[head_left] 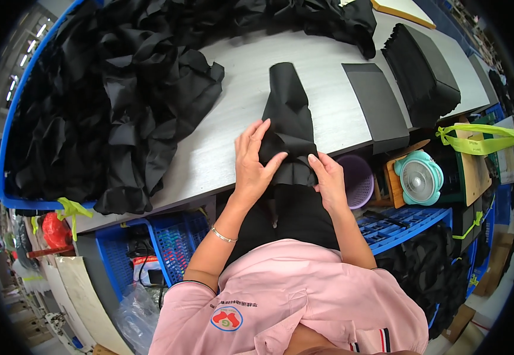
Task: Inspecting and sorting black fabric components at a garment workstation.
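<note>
A long piece of black fabric (288, 97) lies over the table's near edge, its narrow end pointing away from me and its near part bunched. My left hand (253, 158) grips its left side, thumb across the top and fingers stretched along the edge. On the right side, my right hand (330, 177) pinches the fabric's edge between thumb and fingers. The fingertips under the cloth are partly hidden. To the left, a big heap of crumpled black fabric pieces (144, 100) fills a blue-rimmed bin (9, 127) and spills onto the table.
The pale table (239, 112) bears a flat dark panel (375, 97) and a stack of black sheets (422, 71) at right. Below stand a purple basket (356, 180), a turquoise fan (421, 178) and blue crates (177, 242). More black fabric (425, 260) lies at lower right.
</note>
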Motion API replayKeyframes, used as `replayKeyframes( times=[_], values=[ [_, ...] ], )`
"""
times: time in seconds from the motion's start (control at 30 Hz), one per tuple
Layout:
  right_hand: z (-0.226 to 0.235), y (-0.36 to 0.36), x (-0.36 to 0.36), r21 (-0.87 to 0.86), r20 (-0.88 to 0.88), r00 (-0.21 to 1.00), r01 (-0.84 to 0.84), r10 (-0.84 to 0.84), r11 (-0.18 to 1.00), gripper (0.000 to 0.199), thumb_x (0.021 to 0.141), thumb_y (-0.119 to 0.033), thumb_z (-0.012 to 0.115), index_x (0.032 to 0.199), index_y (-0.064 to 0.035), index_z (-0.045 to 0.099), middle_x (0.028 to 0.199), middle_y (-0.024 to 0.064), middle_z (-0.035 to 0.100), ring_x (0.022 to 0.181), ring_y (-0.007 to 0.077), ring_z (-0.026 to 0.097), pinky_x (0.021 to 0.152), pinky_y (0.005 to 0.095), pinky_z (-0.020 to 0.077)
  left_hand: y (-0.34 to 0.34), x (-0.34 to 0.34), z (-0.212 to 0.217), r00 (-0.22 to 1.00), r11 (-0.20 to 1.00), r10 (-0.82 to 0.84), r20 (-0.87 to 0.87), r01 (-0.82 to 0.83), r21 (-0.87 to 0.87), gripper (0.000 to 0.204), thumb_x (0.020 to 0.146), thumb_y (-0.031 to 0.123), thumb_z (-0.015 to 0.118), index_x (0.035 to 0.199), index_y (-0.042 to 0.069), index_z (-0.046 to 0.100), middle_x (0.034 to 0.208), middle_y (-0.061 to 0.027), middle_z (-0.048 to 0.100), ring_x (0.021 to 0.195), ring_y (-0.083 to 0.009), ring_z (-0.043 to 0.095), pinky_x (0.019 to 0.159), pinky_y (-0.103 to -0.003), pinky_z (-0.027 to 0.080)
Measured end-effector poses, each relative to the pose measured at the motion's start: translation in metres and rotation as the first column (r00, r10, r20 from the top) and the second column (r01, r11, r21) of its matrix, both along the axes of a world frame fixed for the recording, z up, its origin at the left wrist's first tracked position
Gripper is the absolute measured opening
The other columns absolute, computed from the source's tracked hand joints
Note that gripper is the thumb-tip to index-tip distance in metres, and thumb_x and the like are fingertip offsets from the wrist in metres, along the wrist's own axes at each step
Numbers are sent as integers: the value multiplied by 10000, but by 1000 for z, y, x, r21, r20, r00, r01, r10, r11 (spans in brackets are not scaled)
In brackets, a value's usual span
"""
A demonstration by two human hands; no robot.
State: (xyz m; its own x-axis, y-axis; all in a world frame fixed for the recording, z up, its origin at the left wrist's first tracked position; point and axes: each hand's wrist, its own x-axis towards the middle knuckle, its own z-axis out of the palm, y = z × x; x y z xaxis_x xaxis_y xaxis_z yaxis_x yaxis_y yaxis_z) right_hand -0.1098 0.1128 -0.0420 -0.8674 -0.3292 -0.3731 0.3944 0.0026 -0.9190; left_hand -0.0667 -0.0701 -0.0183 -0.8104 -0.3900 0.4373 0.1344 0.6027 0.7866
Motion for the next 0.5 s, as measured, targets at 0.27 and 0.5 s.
replayKeyframes(
  times=[0.27, 0.5],
  values=[
    [6, -13, 31, 300, -952, 61, 398, 302, 867, 298, 878, -18, 687, 1166, 23, 620, 1117, 166, 633, 1020, 359, 615, 902, 425, 500, -17, -26, -9, 998, 981, -49, -39, 41, -190, 149, 756, 124, 764, 893, 91, 716, 884, -37, 651, 976, -274, 555, 887, -407, 402],
    [-13, -15, -1, 670, -689, 425, 65, 587, 739, 261, 932, -93, 613, 1173, 6, 613, 1117, 182, 655, 987, 323, 660, 792, 389, 535, 28, 4, 34, 916, 914, -400, -31, 396, -90, 84, 887, 152, 668, 917, 74, 658, 881, -74, 630, 895, -279, 605, 810, -376, 470]
  ],
)
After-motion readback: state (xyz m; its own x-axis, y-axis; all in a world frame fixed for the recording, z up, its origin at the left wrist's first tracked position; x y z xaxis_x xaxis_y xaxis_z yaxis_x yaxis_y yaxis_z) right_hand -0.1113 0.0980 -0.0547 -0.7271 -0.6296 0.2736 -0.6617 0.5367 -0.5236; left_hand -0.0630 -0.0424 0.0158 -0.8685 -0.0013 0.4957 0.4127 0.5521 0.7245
